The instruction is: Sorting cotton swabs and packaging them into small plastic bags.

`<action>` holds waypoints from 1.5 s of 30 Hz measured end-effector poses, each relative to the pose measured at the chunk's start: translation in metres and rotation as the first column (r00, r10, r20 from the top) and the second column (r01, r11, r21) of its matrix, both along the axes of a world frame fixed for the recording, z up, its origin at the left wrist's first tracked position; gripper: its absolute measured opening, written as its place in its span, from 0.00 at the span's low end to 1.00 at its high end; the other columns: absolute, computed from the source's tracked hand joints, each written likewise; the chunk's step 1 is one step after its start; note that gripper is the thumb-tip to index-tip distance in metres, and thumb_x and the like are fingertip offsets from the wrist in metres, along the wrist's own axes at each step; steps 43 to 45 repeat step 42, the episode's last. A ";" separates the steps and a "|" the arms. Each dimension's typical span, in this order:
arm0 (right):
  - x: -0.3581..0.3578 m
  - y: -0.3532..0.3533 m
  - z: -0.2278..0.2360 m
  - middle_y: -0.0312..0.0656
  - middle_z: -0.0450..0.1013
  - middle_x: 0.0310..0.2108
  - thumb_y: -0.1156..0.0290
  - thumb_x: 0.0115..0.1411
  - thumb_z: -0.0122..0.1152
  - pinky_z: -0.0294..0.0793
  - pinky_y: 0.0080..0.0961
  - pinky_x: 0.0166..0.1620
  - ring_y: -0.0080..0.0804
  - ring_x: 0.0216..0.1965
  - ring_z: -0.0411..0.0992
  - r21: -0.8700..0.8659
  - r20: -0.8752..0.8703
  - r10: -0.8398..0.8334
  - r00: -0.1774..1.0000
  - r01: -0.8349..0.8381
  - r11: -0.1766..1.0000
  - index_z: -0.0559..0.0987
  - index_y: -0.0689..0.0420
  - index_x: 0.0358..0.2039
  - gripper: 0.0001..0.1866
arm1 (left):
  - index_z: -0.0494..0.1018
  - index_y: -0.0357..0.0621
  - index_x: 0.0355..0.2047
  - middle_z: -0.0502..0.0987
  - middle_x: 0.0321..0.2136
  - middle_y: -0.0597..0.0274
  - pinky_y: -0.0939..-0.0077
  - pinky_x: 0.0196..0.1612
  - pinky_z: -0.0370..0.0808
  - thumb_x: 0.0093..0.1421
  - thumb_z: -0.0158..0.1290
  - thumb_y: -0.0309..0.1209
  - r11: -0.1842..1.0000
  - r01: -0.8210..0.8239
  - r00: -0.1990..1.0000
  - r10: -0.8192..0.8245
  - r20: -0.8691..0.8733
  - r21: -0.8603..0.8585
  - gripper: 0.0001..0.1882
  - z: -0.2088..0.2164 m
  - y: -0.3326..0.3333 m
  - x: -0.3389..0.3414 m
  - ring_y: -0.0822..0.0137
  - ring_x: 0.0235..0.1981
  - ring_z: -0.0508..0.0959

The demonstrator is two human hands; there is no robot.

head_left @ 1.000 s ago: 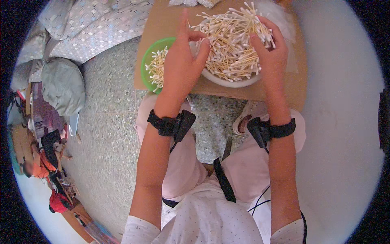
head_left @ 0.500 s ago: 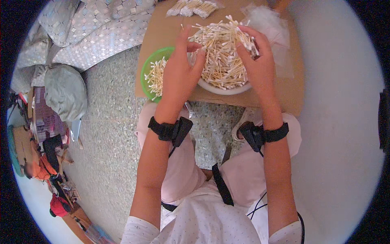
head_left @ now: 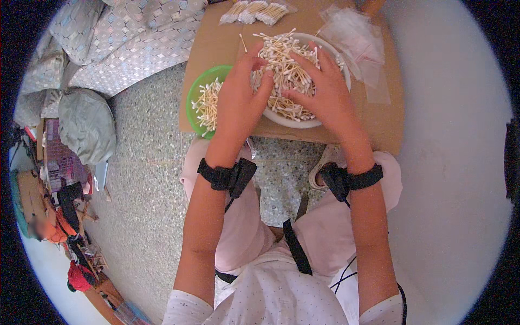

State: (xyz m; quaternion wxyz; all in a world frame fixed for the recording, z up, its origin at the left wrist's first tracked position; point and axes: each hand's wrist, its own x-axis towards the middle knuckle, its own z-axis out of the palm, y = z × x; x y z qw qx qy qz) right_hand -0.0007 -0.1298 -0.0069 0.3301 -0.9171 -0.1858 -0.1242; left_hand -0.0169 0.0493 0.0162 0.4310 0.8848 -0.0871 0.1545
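A white bowl (head_left: 346, 76) is heaped with cotton swabs (head_left: 290, 70), pale sticks with white tips. Over the right part of the heap lies my right hand (head_left: 327, 95), open, its fingers spread and touching the swabs. My left hand (head_left: 241, 100) curves at the bowl's left side, thumb and fingers apart, with swabs showing in the gap; its far fingertips are partly hidden. Just left of that hand, and partly covered by it, stands a green bowl (head_left: 190, 100) with more cotton swabs (head_left: 207, 108) in it.
Both bowls stand on a brown cardboard surface (head_left: 271, 130). Packed bundles of swabs (head_left: 254, 12) lie at its far edge, and clear plastic bags (head_left: 357, 43) at the far right. A single swab (head_left: 242, 42) sticks up beyond my left hand. A pale wall (head_left: 449, 135) borders the right side.
My right hand has moved left and inward from the bowl's right side onto the heap, and its fingers have spread. The swabs there have shifted, baring the right rim. My left hand stays nearly in place.
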 end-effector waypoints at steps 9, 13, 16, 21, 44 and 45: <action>-0.004 0.005 0.004 0.57 0.55 0.61 0.56 0.47 0.67 0.55 0.47 0.62 0.62 0.60 0.54 -0.143 0.023 -0.034 0.999 0.037 0.989 0.63 0.45 0.61 0.40 | 0.64 0.42 0.56 0.75 0.41 0.52 0.65 0.48 0.70 0.57 0.51 0.30 0.999 0.033 0.999 -0.033 -0.028 0.000 0.25 0.004 -0.001 -0.001 0.56 0.45 0.75; -0.001 0.005 0.001 0.56 0.61 0.56 0.62 0.49 0.66 0.62 0.44 0.58 0.57 0.56 0.60 -0.046 0.021 -0.039 0.999 0.040 0.998 0.68 0.46 0.56 0.32 | 0.65 0.42 0.55 0.75 0.40 0.52 0.65 0.48 0.70 0.58 0.51 0.30 1.000 0.016 1.000 -0.015 -0.026 0.009 0.23 0.003 -0.002 -0.001 0.55 0.44 0.75; 0.001 0.007 0.003 0.55 0.62 0.53 0.66 0.48 0.66 0.64 0.42 0.56 0.55 0.54 0.62 -0.013 -0.008 -0.066 0.998 0.065 0.998 0.71 0.46 0.52 0.28 | 0.67 0.42 0.52 0.75 0.40 0.51 0.65 0.47 0.70 0.58 0.51 0.31 0.999 0.023 1.000 -0.024 0.012 0.021 0.21 0.002 -0.001 0.001 0.54 0.43 0.75; 0.002 0.008 0.005 0.54 0.64 0.51 0.67 0.47 0.66 0.65 0.40 0.56 0.54 0.52 0.64 0.170 0.006 -0.124 0.992 0.121 0.978 0.73 0.46 0.51 0.28 | 0.70 0.43 0.48 0.74 0.40 0.51 0.64 0.46 0.70 0.58 0.51 0.31 0.996 0.055 0.996 -0.060 0.070 0.075 0.17 -0.002 0.001 0.005 0.53 0.43 0.74; 0.001 0.006 0.000 0.50 0.64 0.55 0.69 0.52 0.60 0.58 0.43 0.59 0.51 0.56 0.61 0.082 0.122 -0.027 0.992 0.017 0.997 0.75 0.52 0.47 0.20 | 0.68 0.23 0.47 0.71 0.46 0.33 0.64 0.42 0.77 0.54 0.27 0.71 -0.346 0.400 0.727 -0.444 0.524 -0.849 0.54 0.179 -0.086 -0.190 0.45 0.46 0.75; 0.001 0.006 0.000 0.50 0.64 0.55 0.69 0.52 0.60 0.58 0.43 0.59 0.51 0.56 0.61 0.082 0.122 -0.027 0.992 0.017 0.997 0.75 0.52 0.47 0.20 | 0.68 0.23 0.47 0.71 0.46 0.33 0.64 0.42 0.77 0.54 0.27 0.71 -0.346 0.400 0.727 -0.444 0.524 -0.849 0.54 0.179 -0.086 -0.190 0.45 0.46 0.75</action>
